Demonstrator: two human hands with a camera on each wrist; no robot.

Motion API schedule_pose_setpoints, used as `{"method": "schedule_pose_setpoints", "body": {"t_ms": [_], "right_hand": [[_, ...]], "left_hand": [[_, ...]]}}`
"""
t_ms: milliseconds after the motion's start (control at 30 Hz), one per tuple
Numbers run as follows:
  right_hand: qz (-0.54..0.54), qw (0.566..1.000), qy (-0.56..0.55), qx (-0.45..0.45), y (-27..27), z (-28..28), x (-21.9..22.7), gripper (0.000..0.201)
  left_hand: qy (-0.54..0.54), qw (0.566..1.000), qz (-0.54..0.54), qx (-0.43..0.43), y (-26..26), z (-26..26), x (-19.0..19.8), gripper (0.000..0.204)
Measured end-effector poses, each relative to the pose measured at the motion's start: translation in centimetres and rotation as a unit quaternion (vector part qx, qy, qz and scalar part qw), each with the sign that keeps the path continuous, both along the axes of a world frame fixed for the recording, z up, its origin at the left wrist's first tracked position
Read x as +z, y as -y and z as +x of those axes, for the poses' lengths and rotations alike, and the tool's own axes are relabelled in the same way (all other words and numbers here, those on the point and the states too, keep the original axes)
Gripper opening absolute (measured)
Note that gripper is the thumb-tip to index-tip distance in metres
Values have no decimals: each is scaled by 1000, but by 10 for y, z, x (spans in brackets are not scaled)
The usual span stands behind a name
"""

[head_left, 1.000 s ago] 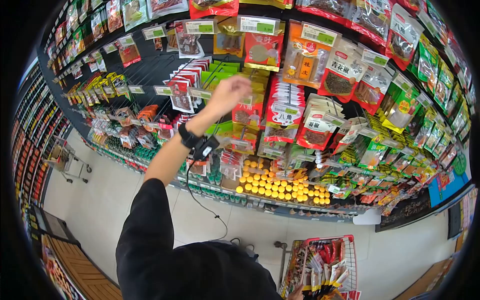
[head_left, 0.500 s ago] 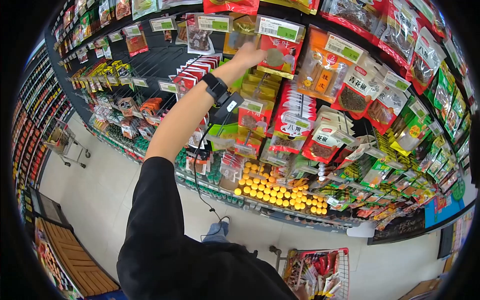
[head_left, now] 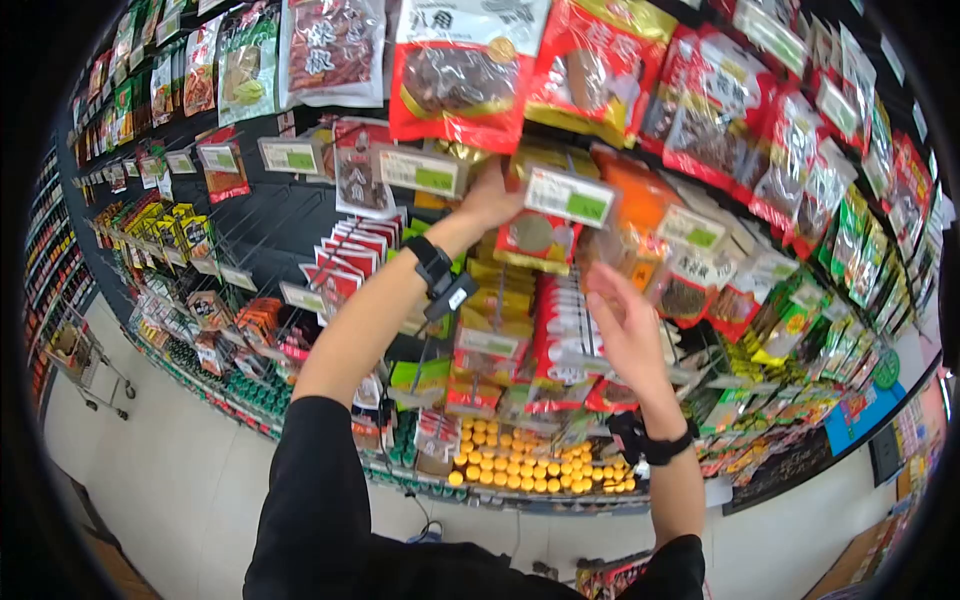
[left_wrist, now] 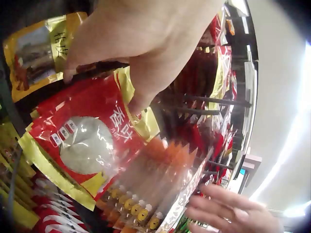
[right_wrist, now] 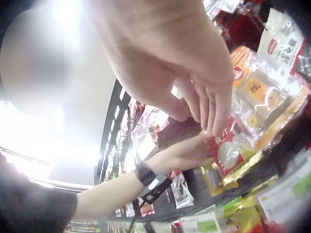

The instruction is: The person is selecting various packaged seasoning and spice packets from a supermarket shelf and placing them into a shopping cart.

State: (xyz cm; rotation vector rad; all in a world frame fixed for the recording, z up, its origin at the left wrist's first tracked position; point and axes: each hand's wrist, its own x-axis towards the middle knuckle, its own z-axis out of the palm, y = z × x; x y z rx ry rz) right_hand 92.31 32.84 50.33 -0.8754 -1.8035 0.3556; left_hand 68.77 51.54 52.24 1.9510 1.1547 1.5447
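Our left hand (head_left: 490, 195) pinched the top of a red and gold spice packet (head_left: 533, 238) hanging on a shelf peg (left_wrist: 214, 101), likely to steady it there. Our right hand (head_left: 625, 325) hovered just below, fingers straight and relaxed, holding nothing. The left wrist view showed the packet's round clear window; the head view alone showed the green price tag (head_left: 568, 197) in front.
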Motion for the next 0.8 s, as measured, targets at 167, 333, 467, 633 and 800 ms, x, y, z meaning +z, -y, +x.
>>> {"method": "schedule_pose_setpoints", "body": {"t_ms": [167,333,467,633,800], "right_hand": [[91,995,-22,-29,-119,-41,13,48],[-157,982,-87,-56,-150,-60,46,69],[-111,987,-119,12,-171,-50,40,68],[-90,985,-137,50,-176,-38,32,67],[-86,983,-143,71,-177,-33,29,65]], "left_hand": [[26,999,8,-39,14,-1,12,94],[-39,999,-14,-16,-53,-7,-9,81],[9,996,13,-88,-62,0,-9,64],[50,984,-58,-160,-51,-2,-1,46],[75,986,35,-148,-52,5,-6,45]]}}
